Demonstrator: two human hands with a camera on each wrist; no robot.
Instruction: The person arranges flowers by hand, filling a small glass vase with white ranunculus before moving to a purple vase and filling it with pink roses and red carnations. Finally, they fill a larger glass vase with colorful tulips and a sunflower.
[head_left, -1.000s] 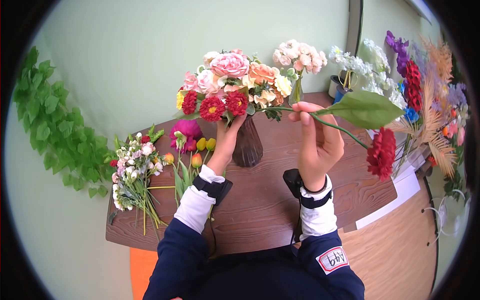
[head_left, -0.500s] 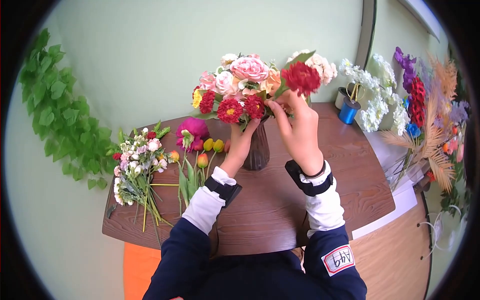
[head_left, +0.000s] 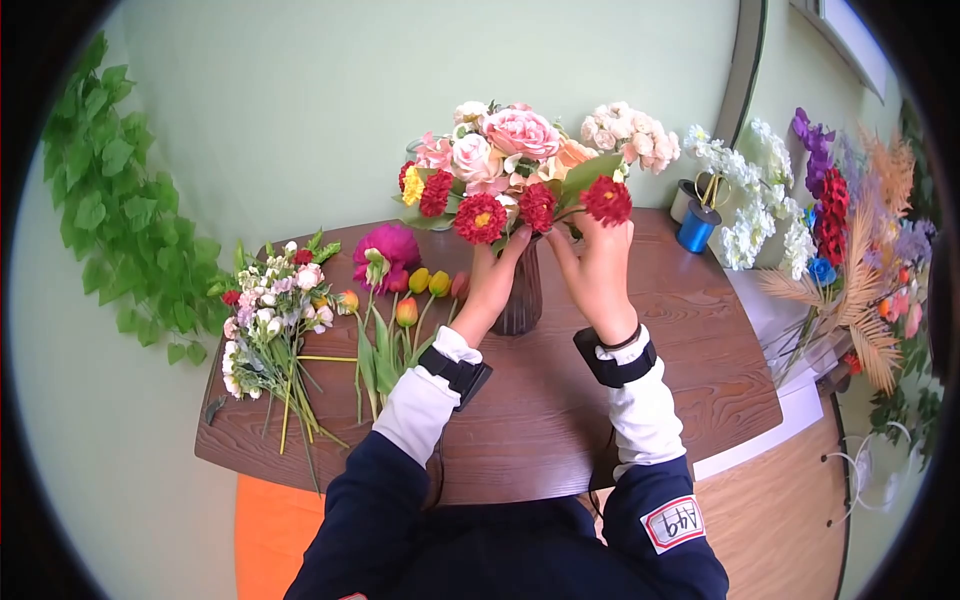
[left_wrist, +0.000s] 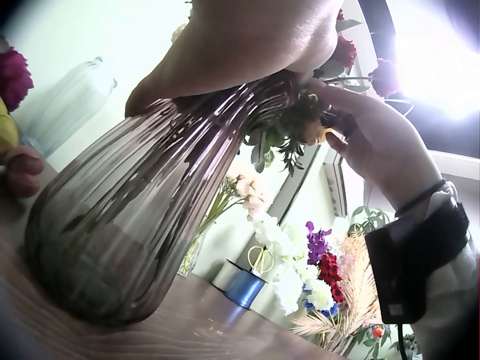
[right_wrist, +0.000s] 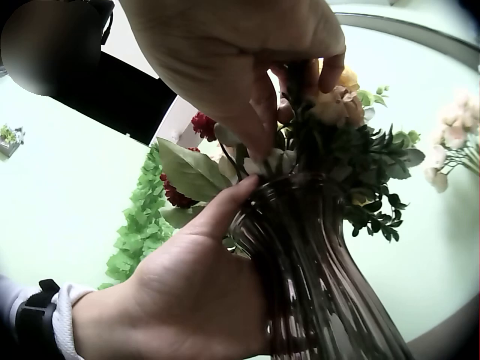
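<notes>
A ribbed, dark translucent glass vase (head_left: 523,300) stands on the table, filled with pink roses (head_left: 522,133), dark red flowers (head_left: 480,218) and greenery. My left hand (head_left: 490,287) grips its neck; in the right wrist view the thumb lies along the neck, just under the rim of the vase (right_wrist: 322,285). At the mouth, my right hand (head_left: 603,278) pinches the stem of a red flower (head_left: 607,201) among the other stems. That flower's head leans out to the right, with a broad green leaf (head_left: 588,178) behind it. The right fingertips are partly hidden by blooms.
Loose tulips (head_left: 407,312), a magenta flower (head_left: 388,257) and a bunch of small white and pink flowers (head_left: 270,320) lie on the left of the table. Pale roses (head_left: 632,135) stand behind the vase. Blue ribbon spool (head_left: 697,230) and white blossoms (head_left: 745,230) are at the right back.
My right hand has brought the red flower from the right over to the vase, and its stem now sits at the mouth. My left hand has stayed at the vase neck.
</notes>
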